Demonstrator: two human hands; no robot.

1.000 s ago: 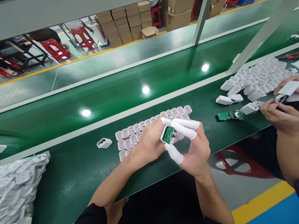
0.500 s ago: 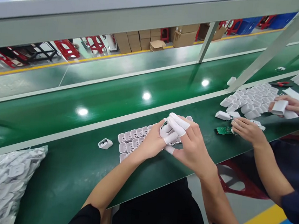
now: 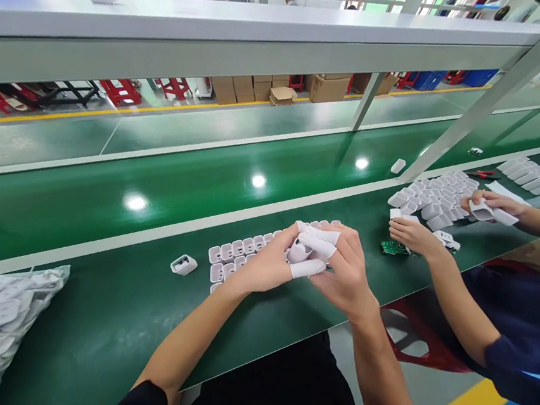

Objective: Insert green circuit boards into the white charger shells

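Between my two hands sits a white plastic housing [image 3: 297, 252], partly covered by fingers. My left hand [image 3: 271, 260] wraps it from the left, while my right hand [image 3: 341, 260], with white finger cots on its fingertips, closes on it from the right. Whatever is inside the housing is hidden. Under and behind my hands, rows of open white housings [image 3: 228, 270] stand on the green bench. A single white housing [image 3: 184, 265] with something dark inside lies apart to their left.
A clear bag of white plastic parts [image 3: 5, 323] lies at the left. On the right, a co-worker's hands [image 3: 412, 235] handle white housings beside a green circuit board [image 3: 393, 247] and a pile of housings [image 3: 437, 196]. A metal post [image 3: 479, 108] rises behind the bench.
The view has tilted up slightly. My right fingers have shifted around the housing, with the thumb now laid along its near side. The co-worker's near hand has moved over the circuit board.
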